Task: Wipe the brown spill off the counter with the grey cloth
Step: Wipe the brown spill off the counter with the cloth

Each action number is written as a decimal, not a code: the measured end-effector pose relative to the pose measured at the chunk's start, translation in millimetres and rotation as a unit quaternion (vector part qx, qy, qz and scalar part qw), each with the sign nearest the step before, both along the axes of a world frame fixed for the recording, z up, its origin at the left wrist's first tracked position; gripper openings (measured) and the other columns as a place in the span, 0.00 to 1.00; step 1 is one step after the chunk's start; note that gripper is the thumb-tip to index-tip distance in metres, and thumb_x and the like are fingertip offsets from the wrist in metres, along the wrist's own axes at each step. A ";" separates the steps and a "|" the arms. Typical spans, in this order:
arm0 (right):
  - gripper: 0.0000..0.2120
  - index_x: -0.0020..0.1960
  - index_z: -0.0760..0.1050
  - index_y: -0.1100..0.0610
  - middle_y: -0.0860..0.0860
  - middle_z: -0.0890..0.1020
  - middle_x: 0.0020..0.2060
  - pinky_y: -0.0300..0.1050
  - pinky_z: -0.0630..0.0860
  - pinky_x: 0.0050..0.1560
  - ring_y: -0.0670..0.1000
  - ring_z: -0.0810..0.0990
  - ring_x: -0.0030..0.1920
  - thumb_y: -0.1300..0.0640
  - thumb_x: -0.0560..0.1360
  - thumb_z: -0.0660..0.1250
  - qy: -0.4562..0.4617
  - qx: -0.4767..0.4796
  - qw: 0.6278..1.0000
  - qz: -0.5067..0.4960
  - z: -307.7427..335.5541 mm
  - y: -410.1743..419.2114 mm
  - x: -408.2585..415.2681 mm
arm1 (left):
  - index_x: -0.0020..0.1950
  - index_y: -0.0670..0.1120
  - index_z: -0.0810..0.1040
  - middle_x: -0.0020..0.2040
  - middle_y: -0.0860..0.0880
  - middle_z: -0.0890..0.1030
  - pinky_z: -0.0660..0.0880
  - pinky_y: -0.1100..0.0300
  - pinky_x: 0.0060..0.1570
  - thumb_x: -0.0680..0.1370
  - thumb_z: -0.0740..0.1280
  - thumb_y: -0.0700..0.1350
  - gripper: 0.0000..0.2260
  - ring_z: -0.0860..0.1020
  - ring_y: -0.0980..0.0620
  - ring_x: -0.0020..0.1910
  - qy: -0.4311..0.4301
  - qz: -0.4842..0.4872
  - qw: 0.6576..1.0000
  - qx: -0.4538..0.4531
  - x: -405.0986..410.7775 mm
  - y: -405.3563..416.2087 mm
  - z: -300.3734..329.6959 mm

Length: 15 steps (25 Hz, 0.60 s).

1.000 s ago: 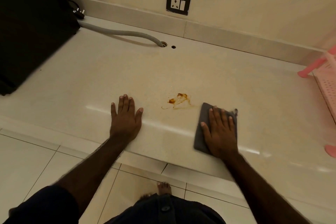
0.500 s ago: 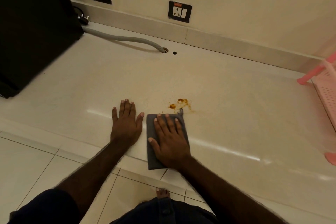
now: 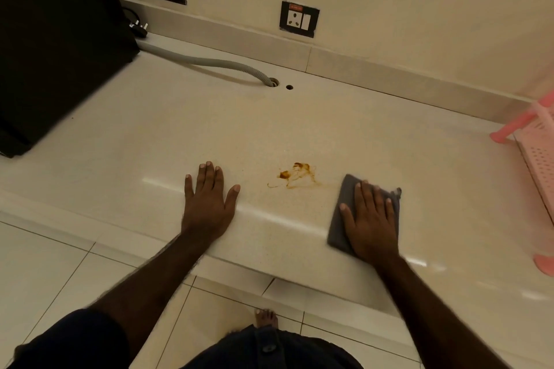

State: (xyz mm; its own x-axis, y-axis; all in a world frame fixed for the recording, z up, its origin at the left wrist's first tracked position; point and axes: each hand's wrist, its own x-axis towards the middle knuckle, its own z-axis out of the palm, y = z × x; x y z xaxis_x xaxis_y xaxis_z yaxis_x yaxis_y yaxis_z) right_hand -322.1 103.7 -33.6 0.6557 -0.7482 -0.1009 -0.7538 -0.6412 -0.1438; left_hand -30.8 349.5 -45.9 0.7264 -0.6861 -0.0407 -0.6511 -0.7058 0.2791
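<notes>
A small brown spill (image 3: 295,175) of blots and thin streaks lies on the cream counter (image 3: 209,129), near its front edge. My right hand (image 3: 370,219) presses flat on the folded grey cloth (image 3: 344,204), a short way right of the spill and apart from it. The cloth's near end hangs slightly over the counter's rounded edge. My left hand (image 3: 208,204) lies flat on the counter, palm down, fingers spread, left of the spill and holding nothing.
A large black appliance (image 3: 54,39) fills the back left. A grey hose (image 3: 209,64) runs from it into a hole in the counter. Two wall sockets (image 3: 299,18) sit on the back wall. A pink plastic rack (image 3: 536,141) stands at the right edge. Tiled floor lies below.
My right hand slid the cloth left along the counter edge to just below the spill, then back right to where it began. The spill looks unchanged. My left hand stayed put.
</notes>
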 end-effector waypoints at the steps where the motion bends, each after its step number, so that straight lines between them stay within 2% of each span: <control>1: 0.39 0.88 0.46 0.55 0.53 0.49 0.88 0.63 0.44 0.87 0.56 0.45 0.88 0.32 0.85 0.38 0.002 -0.003 1.000 -0.020 2.8 -10.5 17.6 | 0.85 0.44 0.46 0.86 0.44 0.44 0.38 0.42 0.82 0.82 0.39 0.67 0.38 0.39 0.49 0.84 0.003 -0.001 1.000 0.001 0.1 -0.1 0.3; 4: 0.38 0.88 0.47 0.56 0.55 0.49 0.88 0.64 0.43 0.86 0.59 0.45 0.88 0.34 0.86 0.43 0.015 0.013 0.999 -0.048 10.7 -19.8 65.7 | 0.85 0.44 0.45 0.86 0.45 0.43 0.38 0.42 0.82 0.82 0.39 0.67 0.38 0.38 0.49 0.84 0.008 0.001 1.000 -0.004 -0.6 0.0 -0.2; 7: 0.39 0.88 0.44 0.55 0.55 0.46 0.88 0.65 0.43 0.86 0.58 0.42 0.88 0.33 0.86 0.41 0.014 0.021 0.999 -0.034 8.1 7.2 62.4 | 0.85 0.44 0.45 0.86 0.45 0.43 0.38 0.42 0.82 0.82 0.39 0.68 0.38 0.38 0.50 0.84 0.009 0.003 1.000 -0.007 -0.5 -0.7 0.1; 11: 0.41 0.88 0.39 0.52 0.52 0.40 0.88 0.63 0.39 0.86 0.56 0.36 0.87 0.29 0.83 0.35 -0.019 0.036 0.999 0.028 -4.7 100.1 50.1 | 0.85 0.44 0.46 0.86 0.45 0.45 0.38 0.42 0.82 0.82 0.40 0.69 0.39 0.40 0.49 0.84 0.006 0.008 1.000 -0.018 -0.2 -2.0 -1.9; 15: 0.41 0.87 0.35 0.51 0.51 0.35 0.87 0.63 0.37 0.86 0.54 0.30 0.86 0.28 0.82 0.34 -0.028 0.039 0.992 0.120 -9.5 144.9 95.1 | 0.85 0.44 0.44 0.86 0.45 0.44 0.37 0.42 0.82 0.81 0.39 0.69 0.40 0.39 0.48 0.84 0.005 0.011 1.000 0.001 0.5 -3.5 -2.1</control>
